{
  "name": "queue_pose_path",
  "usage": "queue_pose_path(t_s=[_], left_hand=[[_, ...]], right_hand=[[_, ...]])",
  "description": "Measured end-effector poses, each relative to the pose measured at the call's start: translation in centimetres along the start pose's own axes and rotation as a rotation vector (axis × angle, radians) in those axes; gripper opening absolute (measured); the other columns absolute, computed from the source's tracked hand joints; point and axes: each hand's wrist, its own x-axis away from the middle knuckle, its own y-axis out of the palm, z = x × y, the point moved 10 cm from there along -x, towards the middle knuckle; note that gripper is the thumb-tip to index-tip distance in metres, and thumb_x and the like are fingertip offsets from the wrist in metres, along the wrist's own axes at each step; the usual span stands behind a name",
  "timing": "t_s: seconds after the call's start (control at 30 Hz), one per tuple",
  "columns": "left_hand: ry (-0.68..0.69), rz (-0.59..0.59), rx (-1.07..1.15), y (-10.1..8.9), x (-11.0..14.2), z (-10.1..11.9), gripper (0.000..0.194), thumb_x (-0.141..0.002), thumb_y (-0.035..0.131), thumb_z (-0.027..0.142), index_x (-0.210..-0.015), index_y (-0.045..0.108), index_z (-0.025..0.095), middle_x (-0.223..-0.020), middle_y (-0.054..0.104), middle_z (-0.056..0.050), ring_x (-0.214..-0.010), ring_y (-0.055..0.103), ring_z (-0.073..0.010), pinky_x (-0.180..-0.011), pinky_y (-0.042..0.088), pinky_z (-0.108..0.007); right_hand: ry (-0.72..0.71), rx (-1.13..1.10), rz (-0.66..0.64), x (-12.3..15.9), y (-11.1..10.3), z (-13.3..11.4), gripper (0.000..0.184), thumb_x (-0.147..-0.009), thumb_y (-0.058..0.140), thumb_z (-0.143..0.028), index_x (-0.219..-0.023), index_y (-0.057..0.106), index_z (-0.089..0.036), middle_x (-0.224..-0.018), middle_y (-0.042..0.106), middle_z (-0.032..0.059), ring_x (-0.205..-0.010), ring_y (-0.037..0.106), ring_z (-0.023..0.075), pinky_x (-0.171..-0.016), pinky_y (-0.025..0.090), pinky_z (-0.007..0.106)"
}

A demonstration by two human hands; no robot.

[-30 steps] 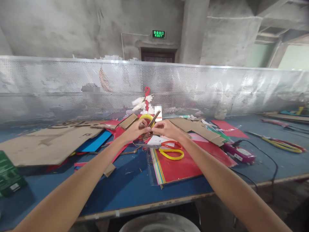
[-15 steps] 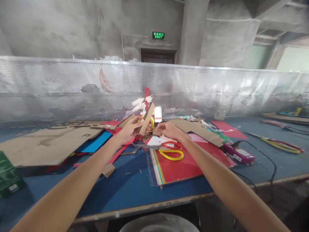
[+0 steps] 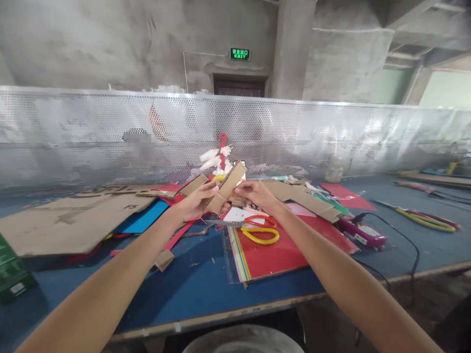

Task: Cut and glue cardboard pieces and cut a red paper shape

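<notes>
Cardboard strip (image 3: 228, 186), seemingly creased, tilts in left hand (image 3: 198, 201).

Here we have matt brown corrugated cardboard strip (image 3: 228, 187), glossy clear plastic over the red paper pack (image 3: 274, 252), shiny perforated metal screen (image 3: 176, 122), smooth plastic-looking scissor handles (image 3: 260, 235), and rough bare concrete wall (image 3: 91, 44).

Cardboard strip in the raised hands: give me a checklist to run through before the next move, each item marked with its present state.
1. Left hand holding the cardboard strip: ok.
2. Right hand gripping the strip too: cannot tell, its fingers are close but contact is unclear.
3. Scissors laid down, out of both hands: ok.
4. Red paper pack free of tools: not ok, the scissors' handles lie on it.
5. Yellow ring in full view: not ok, partly hidden.
</notes>
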Motion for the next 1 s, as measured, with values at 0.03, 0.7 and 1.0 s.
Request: queue_pose_path(t_s=[0.03, 0.7, 1.0], left_hand=[[0.003, 0.007, 0.009, -0.2, 0.0, 0.0, 0.039, -0.09, 0.073, 0.035, -0.122, 0.057, 0.018, -0.111, 0.076, -0.015, -0.088, 0.077, -0.0246, -0.084, 0.062, -0.038], [0.089, 0.101, -0.168, -1.0, -0.4, 0.6, 0.036, -0.086, 0.078, 0.039, -0.1, 0.05, 0.022, -0.099, 0.075, -0.008, -0.088, 0.076, -0.0248, -0.084, 0.06, -0.041], [0.234, 0.073, -0.701, -0.3, -0.9, 0.7, 0.028, -0.087, 0.074, 0.039, -0.094, 0.052, 0.023, -0.093, 0.068, -0.003, -0.086, 0.069, -0.0207, -0.08, 0.055, -0.036]], right_hand=[[-0.004, 0.024, 0.016, 0.0, -0.3, -0.1, 0.039, -0.075, 0.076, -0.054, -0.079, 0.071, -0.015, -0.055, 0.054, -0.0032, -0.048, 0.041, 0.0089, -0.047, 0.033, 0.024], [0.186, 0.001, -0.049, 0.5, -0.5, 2.0, 0.05, -0.081, 0.071, -0.015, -0.13, 0.062, -0.021, -0.121, 0.073, 0.0103, -0.096, 0.071, 0.0201, -0.064, 0.055, 0.024], [0.073, -0.358, 0.142, 0.7, -1.6, 0.3, 0.074, -0.074, 0.086, -0.039, -0.14, 0.055, -0.032, -0.099, 0.073, 0.0006, -0.092, 0.071, 0.0196, -0.085, 0.062, 0.034]])
